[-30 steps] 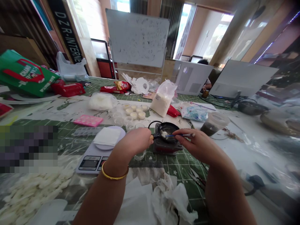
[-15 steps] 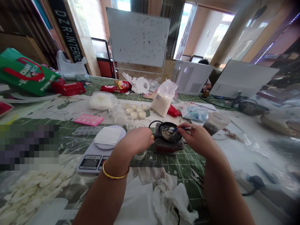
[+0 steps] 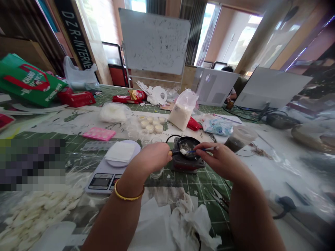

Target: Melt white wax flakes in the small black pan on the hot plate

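My left hand (image 3: 157, 156) is closed round the handle of a small black frying pan (image 3: 196, 142). The pan rests on a small dark red hot plate (image 3: 186, 167). Inside it lie white lumps (image 3: 184, 152) in a shiny layer that looks like clear liquid. Pinched in my right hand (image 3: 216, 157) is a thin blue stick (image 3: 193, 151), its tip down among the lumps on the pan's left side. Left of the pan stands a kitchen scale (image 3: 102, 180) with white sheets (image 3: 119, 152) on its plate.
Behind the pan are small filled cups (image 3: 149, 128) and a bag of white granules (image 3: 181, 112). Crumpled tissues (image 3: 192, 223) and scissors (image 3: 220, 198) lie in front. White flakes (image 3: 39, 212) spread at lower left. A plastic tub (image 3: 237, 137) stands right; a person sits behind monitors (image 3: 216, 87).
My right hand has shifted slightly toward me, and the stick's tip has moved left and down across the pan. The white lumps now gather nearer the handle. My left hand stays put.
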`<state>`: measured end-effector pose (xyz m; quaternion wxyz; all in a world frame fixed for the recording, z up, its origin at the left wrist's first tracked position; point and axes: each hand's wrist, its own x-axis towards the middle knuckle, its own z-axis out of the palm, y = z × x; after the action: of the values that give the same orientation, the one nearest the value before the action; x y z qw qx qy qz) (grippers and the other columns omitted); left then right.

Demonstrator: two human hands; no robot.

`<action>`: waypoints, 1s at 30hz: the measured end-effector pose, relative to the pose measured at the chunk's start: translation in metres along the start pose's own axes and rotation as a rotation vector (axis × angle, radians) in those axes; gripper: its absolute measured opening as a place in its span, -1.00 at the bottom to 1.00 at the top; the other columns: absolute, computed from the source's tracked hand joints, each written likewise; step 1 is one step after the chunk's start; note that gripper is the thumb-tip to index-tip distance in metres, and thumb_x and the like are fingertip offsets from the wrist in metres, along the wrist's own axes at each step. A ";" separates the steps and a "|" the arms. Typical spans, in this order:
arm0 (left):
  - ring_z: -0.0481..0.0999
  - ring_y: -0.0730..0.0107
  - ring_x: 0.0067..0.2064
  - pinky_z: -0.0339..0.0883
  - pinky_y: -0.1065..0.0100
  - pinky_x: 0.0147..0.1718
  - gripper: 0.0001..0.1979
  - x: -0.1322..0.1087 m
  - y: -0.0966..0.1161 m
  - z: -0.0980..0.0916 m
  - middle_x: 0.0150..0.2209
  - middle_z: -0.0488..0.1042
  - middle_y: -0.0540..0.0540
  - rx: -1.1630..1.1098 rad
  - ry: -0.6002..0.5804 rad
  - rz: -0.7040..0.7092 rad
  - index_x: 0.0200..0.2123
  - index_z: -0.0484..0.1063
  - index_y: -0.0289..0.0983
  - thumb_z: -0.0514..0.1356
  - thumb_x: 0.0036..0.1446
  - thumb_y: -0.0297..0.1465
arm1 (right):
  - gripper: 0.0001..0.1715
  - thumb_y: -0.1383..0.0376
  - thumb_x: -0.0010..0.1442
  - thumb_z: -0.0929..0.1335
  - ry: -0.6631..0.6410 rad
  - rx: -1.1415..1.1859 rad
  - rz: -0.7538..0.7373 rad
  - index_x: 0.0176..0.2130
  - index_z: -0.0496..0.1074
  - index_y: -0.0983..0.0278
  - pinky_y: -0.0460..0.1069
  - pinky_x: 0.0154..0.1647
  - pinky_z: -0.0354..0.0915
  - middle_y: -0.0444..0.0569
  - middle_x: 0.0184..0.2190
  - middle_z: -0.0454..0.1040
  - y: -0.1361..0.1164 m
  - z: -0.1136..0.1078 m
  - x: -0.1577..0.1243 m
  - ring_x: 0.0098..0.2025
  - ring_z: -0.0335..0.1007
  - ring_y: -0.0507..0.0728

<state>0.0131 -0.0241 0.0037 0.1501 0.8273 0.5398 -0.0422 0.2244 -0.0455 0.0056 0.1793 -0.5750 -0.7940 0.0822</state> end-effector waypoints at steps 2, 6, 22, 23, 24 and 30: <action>0.37 0.37 -0.46 0.09 0.38 -0.53 -0.72 0.000 0.000 0.000 -0.47 0.42 -0.12 -0.005 0.014 0.001 -0.48 0.38 -0.29 -0.02 0.04 -0.26 | -0.68 0.14 0.13 0.16 0.038 -0.024 0.019 -0.27 0.42 0.16 -0.05 -0.36 0.15 -0.12 -0.52 0.44 -0.001 0.001 0.001 -0.41 0.33 0.07; 0.38 0.36 -0.46 0.09 0.38 -0.53 -0.71 0.001 -0.001 0.001 -0.47 0.42 -0.12 -0.008 0.013 0.009 -0.49 0.38 -0.30 -0.02 0.04 -0.25 | -0.69 0.17 0.12 0.17 0.039 -0.054 0.046 -0.33 0.43 0.19 -0.03 -0.33 0.16 -0.11 -0.55 0.43 -0.001 0.001 0.000 -0.39 0.33 0.09; 0.36 0.40 -0.46 0.08 0.40 -0.55 -0.67 0.004 -0.005 0.003 -0.43 0.43 -0.13 -0.016 0.022 0.022 -0.48 0.39 -0.29 -0.05 0.05 -0.21 | -0.69 0.17 0.13 0.16 0.071 0.018 0.035 -0.30 0.41 0.20 -0.04 -0.36 0.16 -0.10 -0.50 0.44 0.003 0.004 0.005 -0.39 0.33 0.08; 0.36 0.39 -0.47 0.07 0.40 -0.55 -0.67 0.005 -0.005 0.003 -0.43 0.43 -0.12 -0.013 0.024 0.031 -0.49 0.38 -0.29 -0.04 0.05 -0.20 | -0.69 0.17 0.13 0.16 0.077 0.003 0.047 -0.31 0.41 0.20 -0.04 -0.36 0.16 -0.10 -0.51 0.44 0.004 0.004 0.005 -0.39 0.34 0.09; 0.36 0.39 -0.47 0.07 0.40 -0.55 -0.67 0.005 -0.005 0.004 -0.44 0.43 -0.11 -0.009 0.023 0.039 -0.49 0.38 -0.28 -0.04 0.05 -0.20 | -0.68 0.16 0.13 0.16 0.070 -0.005 0.050 -0.31 0.41 0.20 -0.03 -0.35 0.16 -0.10 -0.51 0.44 0.004 0.003 0.005 -0.39 0.34 0.09; 0.34 0.40 -0.49 0.06 0.39 -0.55 -0.70 0.006 -0.007 0.006 -0.44 0.42 -0.10 -0.002 0.024 0.044 -0.50 0.38 -0.27 -0.04 0.03 -0.22 | -0.66 0.15 0.15 0.14 0.026 0.017 0.006 -0.29 0.41 0.18 -0.04 -0.37 0.14 -0.12 -0.52 0.43 0.006 0.000 0.005 -0.42 0.33 0.07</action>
<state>0.0102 -0.0181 -0.0043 0.1454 0.8391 0.5234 -0.0287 0.2281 -0.0390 0.0045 0.1943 -0.5769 -0.7891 0.0821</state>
